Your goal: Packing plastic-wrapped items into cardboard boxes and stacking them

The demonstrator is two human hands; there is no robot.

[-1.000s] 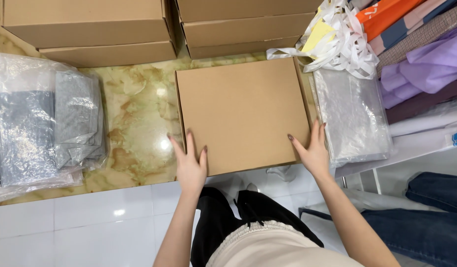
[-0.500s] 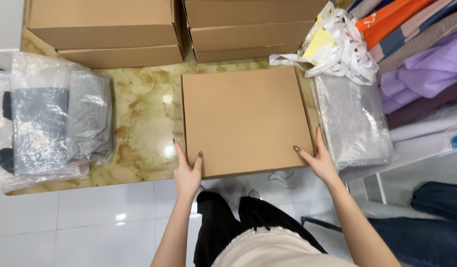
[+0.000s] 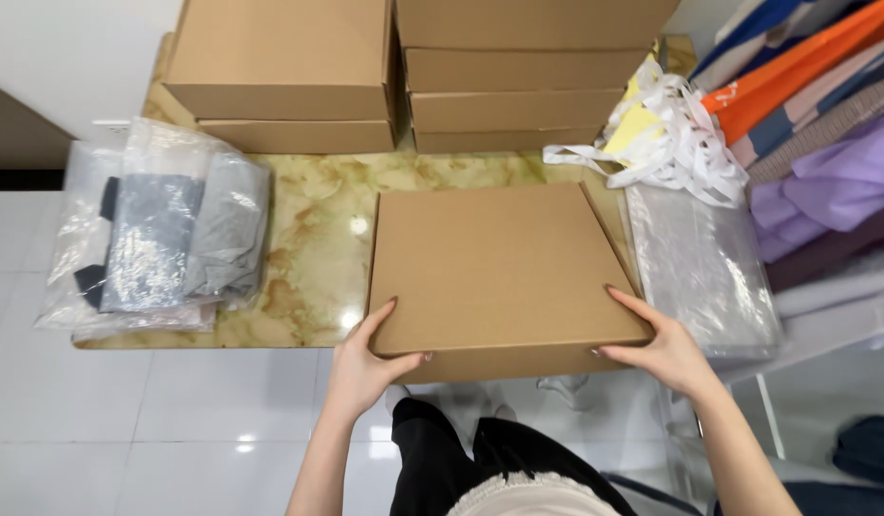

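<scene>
A flat closed brown cardboard box [image 3: 499, 268] lies on the marble-patterned table [image 3: 308, 239], its near edge at the table's front. My left hand [image 3: 366, 358] grips the box's near left corner, thumb on the front face and fingers on the lid. At the near right corner my right hand [image 3: 657, 349] holds the box the same way. The near edge looks slightly lifted toward me.
Two stacks of similar cardboard boxes [image 3: 289, 76] [image 3: 518, 86] stand at the back. Bagged grey garments [image 3: 165, 239] lie at the left edge. Clear plastic bags [image 3: 700, 258], white straps [image 3: 671, 143] and folded coloured fabrics [image 3: 824, 124] are on the right. White tiled floor [image 3: 127, 420] lies below.
Both hands slid from the lid's near edge to grip the near corners, and the box has come toward me. The view has shifted closer.
</scene>
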